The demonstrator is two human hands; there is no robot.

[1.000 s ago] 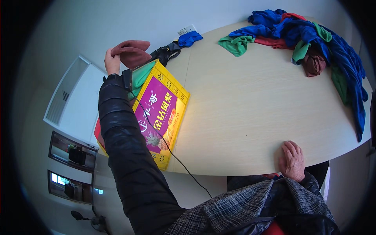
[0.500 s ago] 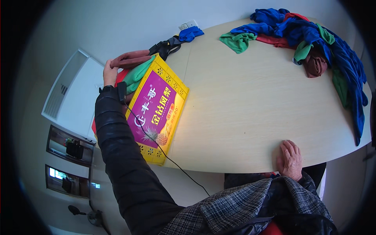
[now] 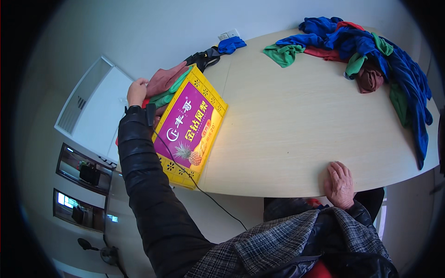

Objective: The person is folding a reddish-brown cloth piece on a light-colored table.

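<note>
My left hand (image 3: 136,92) is at the far left, fingers bent at the edge of a dusty-brown cloth (image 3: 164,79); a pinch on that edge seems likely, though the fingertips are partly hidden. The cloth lies over the top of a yellow plastic crate (image 3: 222,110) with a purple panel and a pineapple picture. Folded green cloth (image 3: 161,100) and a bit of red show beneath it in the crate. My right hand (image 3: 341,186) lies palm down on the near edge of the pale wooden table (image 3: 269,139), fingers stretched out, holding nothing.
A long heap of blue cloths (image 3: 410,88), mixed with green, red and brown ones, curves along the table's far right. Behind the crate sit a black strap-like item (image 3: 204,59) and a small blue cloth (image 3: 232,45). A black cable (image 3: 208,200) runs from my left wrist across the crate.
My left hand has drawn slightly right and nearer, and the brown cloth, bunched before, now lies flatter over the crate's far end. My right hand stays on the table edge.
</note>
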